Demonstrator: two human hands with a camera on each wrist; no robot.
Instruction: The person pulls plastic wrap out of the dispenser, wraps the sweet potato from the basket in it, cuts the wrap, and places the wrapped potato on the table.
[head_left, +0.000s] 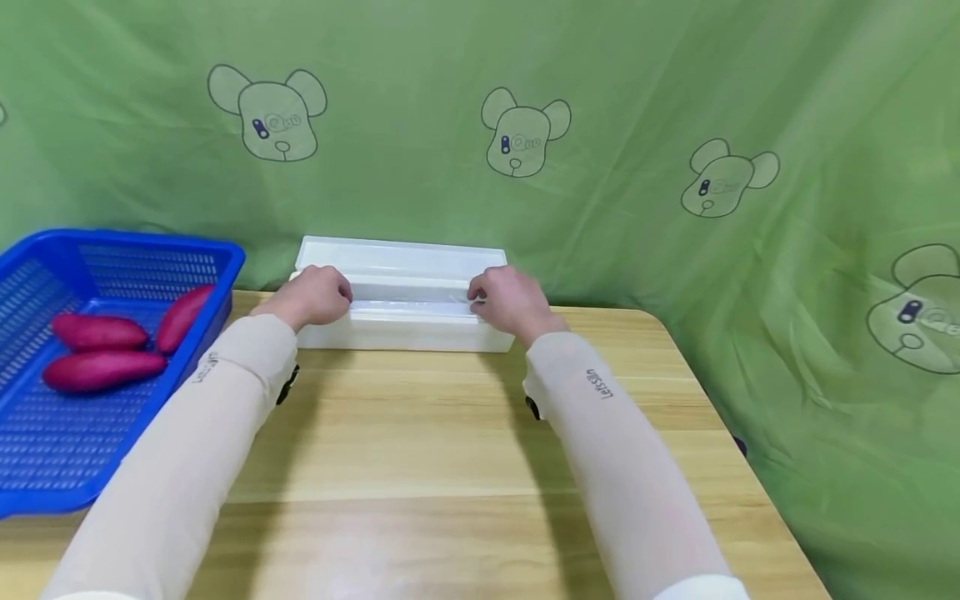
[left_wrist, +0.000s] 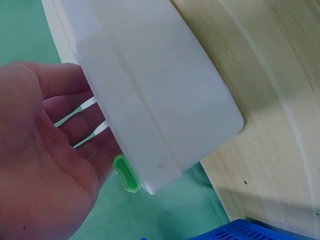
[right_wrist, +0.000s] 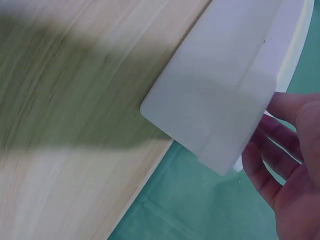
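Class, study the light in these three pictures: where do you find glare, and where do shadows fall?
Head view: pale glare on the near wooden table, soft shadows inside the left sleeve and right sleeve; left wrist: a dim shadow at lower right; right wrist: a broad shadow reaching the white box.

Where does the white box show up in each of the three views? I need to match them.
Head: left of centre, at the table's far edge, with the left hand and right hand at its ends; white box.
Left wrist: upper middle, running off the top; white box.
Right wrist: upper right, running off the top; white box.
Shared landmark: the wooden table, seen in all three.
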